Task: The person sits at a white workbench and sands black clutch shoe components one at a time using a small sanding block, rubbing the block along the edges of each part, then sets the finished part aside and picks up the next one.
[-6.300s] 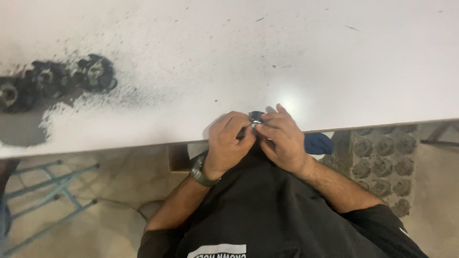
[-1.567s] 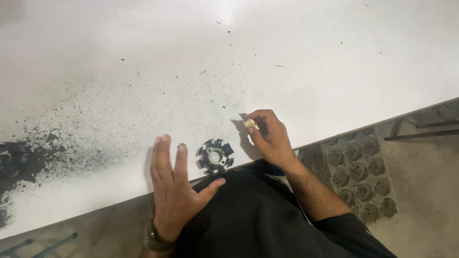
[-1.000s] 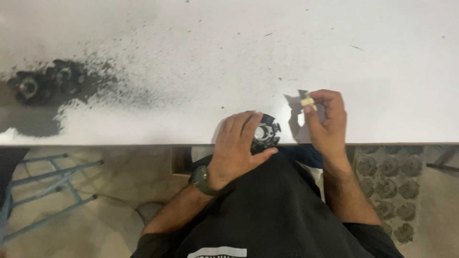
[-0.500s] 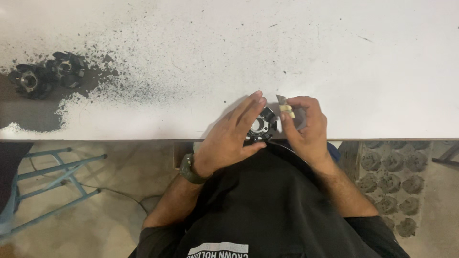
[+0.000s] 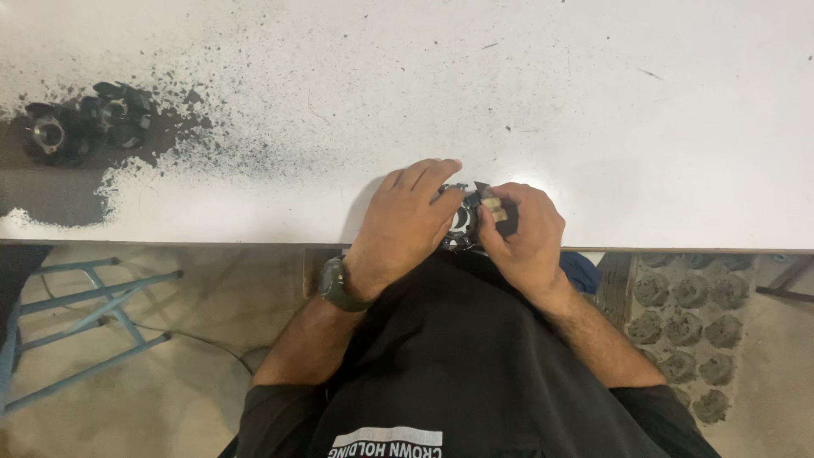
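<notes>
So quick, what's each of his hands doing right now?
Left hand: closed over the round black metal part at the table edge, holding it.
Right hand: pinching a small pale piece against that part.

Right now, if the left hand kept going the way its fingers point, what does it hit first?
The left hand points up and right, already lying over the round dark metal part. Just past that are the right hand fingers pinching a small tan piece. Depth is unclear.
</notes>
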`<state>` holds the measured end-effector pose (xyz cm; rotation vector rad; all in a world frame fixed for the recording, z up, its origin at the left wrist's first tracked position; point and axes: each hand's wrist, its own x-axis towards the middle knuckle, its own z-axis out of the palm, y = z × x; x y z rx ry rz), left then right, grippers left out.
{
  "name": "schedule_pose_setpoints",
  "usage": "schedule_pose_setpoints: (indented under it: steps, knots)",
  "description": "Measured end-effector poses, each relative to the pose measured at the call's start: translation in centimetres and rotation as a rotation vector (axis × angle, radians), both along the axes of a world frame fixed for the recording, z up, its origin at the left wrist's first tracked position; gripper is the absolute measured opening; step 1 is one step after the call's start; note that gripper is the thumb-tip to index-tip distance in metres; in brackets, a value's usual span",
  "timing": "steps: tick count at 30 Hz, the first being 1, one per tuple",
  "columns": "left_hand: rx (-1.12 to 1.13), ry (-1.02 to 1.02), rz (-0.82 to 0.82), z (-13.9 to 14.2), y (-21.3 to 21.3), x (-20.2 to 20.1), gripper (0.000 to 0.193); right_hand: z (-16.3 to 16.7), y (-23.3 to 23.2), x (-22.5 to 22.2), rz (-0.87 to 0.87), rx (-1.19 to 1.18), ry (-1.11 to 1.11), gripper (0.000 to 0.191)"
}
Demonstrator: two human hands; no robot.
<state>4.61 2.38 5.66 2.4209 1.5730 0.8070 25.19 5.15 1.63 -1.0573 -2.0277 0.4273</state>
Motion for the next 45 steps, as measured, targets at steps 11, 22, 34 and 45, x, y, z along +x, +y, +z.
schedule_pose_setpoints:
  steps: [11, 22, 34, 45]
  knots:
    - [-0.003, -0.193, 0.039, 1.7, -1.8, -1.3, 0.046, -0.7, 0.1, 0.3, 0.014, 0.029, 0.017, 0.031]
    - [-0.005, -0.252, 0.298, -2.2, -1.0, 1.1, 0.02, -0.5, 0.1, 0.2, -0.001, 0.034, 0.017, 0.031]
    - [0.0, -0.129, 0.086, 1.2, -1.6, 1.4, 0.03, -0.8, 0.0, 0.5, 0.057, 0.079, 0.105, 0.034]
    - [-0.117, -0.192, 0.192, -0.9, -1.5, 1.9, 0.022, -1.1, -1.4, 0.9, 0.143, 0.071, 0.102, 0.035]
